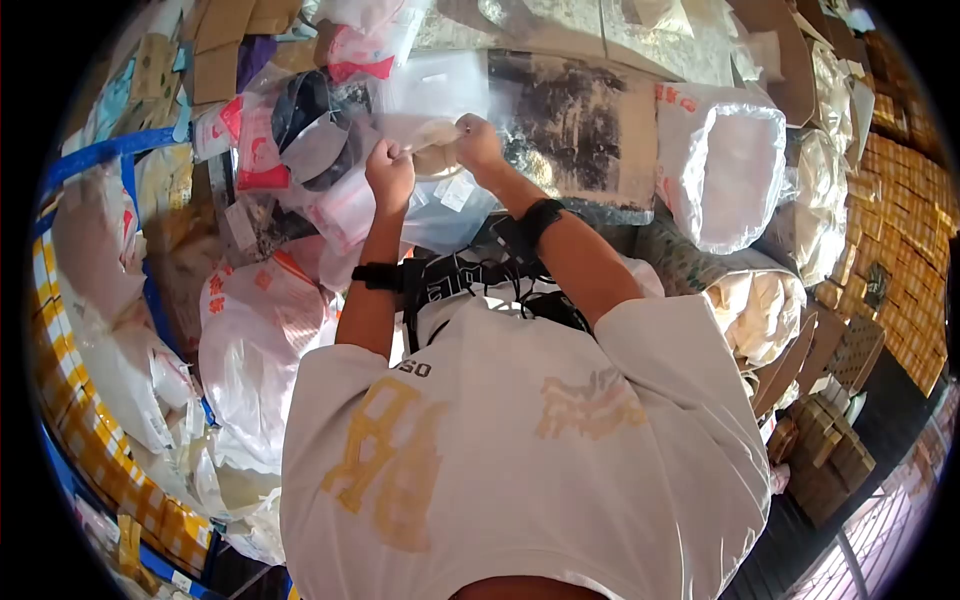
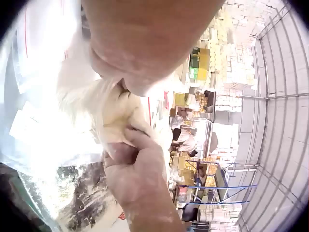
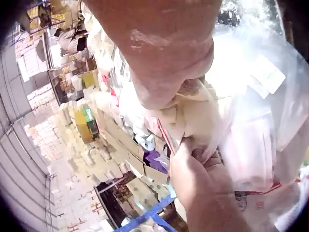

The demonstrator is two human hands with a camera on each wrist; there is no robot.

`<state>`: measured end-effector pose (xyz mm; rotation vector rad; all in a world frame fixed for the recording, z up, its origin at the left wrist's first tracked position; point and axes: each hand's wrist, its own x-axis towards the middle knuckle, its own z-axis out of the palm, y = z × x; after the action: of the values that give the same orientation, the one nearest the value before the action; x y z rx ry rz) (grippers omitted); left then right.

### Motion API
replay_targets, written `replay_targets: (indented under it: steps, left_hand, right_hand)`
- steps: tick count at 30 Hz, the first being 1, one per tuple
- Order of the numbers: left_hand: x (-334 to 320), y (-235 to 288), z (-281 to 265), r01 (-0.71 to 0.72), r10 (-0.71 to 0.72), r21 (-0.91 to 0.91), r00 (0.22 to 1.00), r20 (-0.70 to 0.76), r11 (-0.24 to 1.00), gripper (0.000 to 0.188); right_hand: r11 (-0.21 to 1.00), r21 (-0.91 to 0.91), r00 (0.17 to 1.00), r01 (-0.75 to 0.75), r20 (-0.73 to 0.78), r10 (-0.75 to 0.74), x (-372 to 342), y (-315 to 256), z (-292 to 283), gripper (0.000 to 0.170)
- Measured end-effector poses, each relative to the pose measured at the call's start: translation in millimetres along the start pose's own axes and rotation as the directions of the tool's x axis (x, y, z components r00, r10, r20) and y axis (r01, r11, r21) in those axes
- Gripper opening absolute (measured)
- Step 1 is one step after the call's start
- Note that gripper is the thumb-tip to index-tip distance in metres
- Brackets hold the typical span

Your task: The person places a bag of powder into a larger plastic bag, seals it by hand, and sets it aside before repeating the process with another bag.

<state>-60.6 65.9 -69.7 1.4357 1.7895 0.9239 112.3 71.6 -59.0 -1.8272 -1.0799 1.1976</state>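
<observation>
Both hands grip a small clear plastic bag (image 1: 436, 158) holding something cream-coloured and soft-looking, and it hangs between them. My left hand (image 1: 391, 178) pinches one side of its edge between thumb and curled fingers. The other side is pinched by my right hand (image 1: 480, 146), a short way off. In the left wrist view the cream bag (image 2: 120, 116) bunches up where the fingers hold it. Below it lie clear plastic bags (image 1: 432, 85) and a white label (image 1: 456, 193). What exactly the bag holds I cannot tell.
To the right of the hands lies a dark-stained cardboard sheet (image 1: 570, 135), with a plastic-lined open bag (image 1: 725, 165) beyond it. Pink-and-white bags (image 1: 262, 150) crowd the left. A blue frame (image 1: 120, 148) runs along the left side, and stacked cartons (image 1: 895, 220) rise at far right.
</observation>
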Motion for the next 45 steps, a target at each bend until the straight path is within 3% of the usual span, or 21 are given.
replay_targets:
  steps: [3,7,8,10,11,12,15,16,20,25,27,29,31,34,36,37,38,39,41,42,45]
  left_hand:
    - [-18.9,-35.8,23.1,0.158,-0.194,-0.250,0.973,-0.126,0.955,0.017]
    - [-41.1,5.6,17.2,0.346,-0.382,-0.217,0.912,-0.148,0.913,0.028]
    - [-44.7,16.2,16.3,0.393,-0.428,-0.247,0.897,-0.109,0.886,0.031]
    - [-43.4,2.2,24.9,0.396,-0.410,-0.135,0.905,-0.110,0.908,0.032]
    - [-41.4,-5.6,30.2,0.391,-0.398,-0.079,0.911,-0.109,0.917,0.032]
    - [-40.5,8.9,28.7,0.404,-0.399,0.021,0.911,-0.105,0.915,0.031]
    - [-40.6,16.2,38.2,0.188,-0.160,0.147,0.970,-0.185,0.971,0.025]
    - [-41.1,17.8,41.8,0.176,-0.153,0.097,0.966,-0.207,0.979,0.021]
    - [-34.6,13.9,44.4,0.059,-0.048,0.167,0.997,-0.067,0.984,0.014]
    - [-42.2,35.5,30.1,-0.011,0.009,0.162,1.000,0.014,0.987,0.022]
    - [-46.5,31.8,39.0,0.169,-0.162,0.120,0.985,-0.063,0.978,0.029]
    - [-51.3,43.5,45.0,0.299,-0.270,0.127,0.941,-0.203,0.946,0.026]
    - [-50.6,22.2,55.9,0.332,-0.310,0.078,0.928,-0.208,0.940,0.019]
    - [-42.0,10.6,64.4,0.363,-0.341,0.070,0.914,-0.220,0.929,0.010]
    - [-34.1,2.2,68.2,0.389,-0.358,0.119,0.908,-0.218,0.913,0.005]
    - [-29.1,3.1,69.6,0.412,-0.393,0.014,0.879,-0.269,0.911,0.004]
    - [-22.8,4.2,72.2,0.424,-0.430,-0.093,0.846,-0.316,0.901,0.007]
    - [-19.6,5.8,73.7,0.427,-0.470,-0.197,0.808,-0.354,0.882,0.010]
    - [-15.1,0.4,67.9,0.338,-0.499,-0.504,0.836,-0.227,0.795,0.011]
    - [-11.8,-1.1,65.0,0.289,-0.494,-0.639,0.854,-0.165,0.713,0.012]
    - [-10.7,15.7,50.7,0.300,-0.431,-0.518,0.890,-0.151,0.801,0.015]
  right_hand:
    - [0.946,0.313,0.974,-0.090,0.226,0.018,-0.7,15.8,-4.2,0.016]
    - [0.752,0.579,0.851,-0.315,0.523,-0.046,-11.9,12.5,-26.9,0.021]
    - [0.758,0.547,0.838,-0.356,0.546,0.000,-12.9,14.8,-28.8,0.020]
    - [0.896,0.376,0.855,-0.235,0.518,0.007,-16.8,17.5,-33.7,0.022]
    - [0.945,0.282,0.865,-0.168,0.501,0.004,-18.0,18.1,-35.6,0.023]
    - [0.986,0.165,0.926,0.008,0.370,-0.070,-25.6,11.6,-33.5,0.017]
    - [0.934,-0.269,0.968,0.235,0.146,-0.202,-29.9,23.7,-12.5,0.015]
    - [0.930,-0.239,0.959,0.280,0.104,-0.263,-33.5,23.4,-9.3,0.012]
    - [0.891,-0.450,0.994,0.063,-0.052,-0.097,-33.6,17.0,-0.6,0.012]
    - [0.943,-0.213,0.948,-0.256,-0.247,0.202,-12.6,14.6,1.9,0.019]
    - [0.912,0.004,0.867,-0.410,-0.309,0.391,-5.5,15.4,8.8,0.017]
    - [0.847,0.262,0.850,-0.463,-0.142,0.508,2.7,27.9,9.3,0.020]
    - [0.684,0.528,0.823,-0.503,0.050,0.566,14.1,49.8,11.4,0.023]
    - [0.633,0.596,0.841,-0.494,0.141,0.522,14.7,48.7,2.7,0.023]
    - [0.805,0.441,0.918,-0.396,0.176,0.356,7.5,36.3,-8.7,0.022]
    - [0.872,0.360,0.940,-0.332,0.206,0.273,2.6,32.6,-13.9,0.021]
    - [0.960,0.281,0.986,-0.011,0.161,-0.036,0.2,37.2,-16.7,0.018]
    - [0.994,0.089,0.991,0.064,0.111,-0.074,0.7,30.8,-18.4,0.017]
    - [0.936,-0.302,0.983,0.180,0.035,-0.178,4.3,0.1,-21.8,0.016]
    - [0.937,-0.305,0.985,0.169,0.031,-0.168,6.3,-13.1,-23.8,0.014]
    - [0.924,-0.360,0.991,0.127,0.017,-0.130,10.7,-28.9,-24.6,0.013]
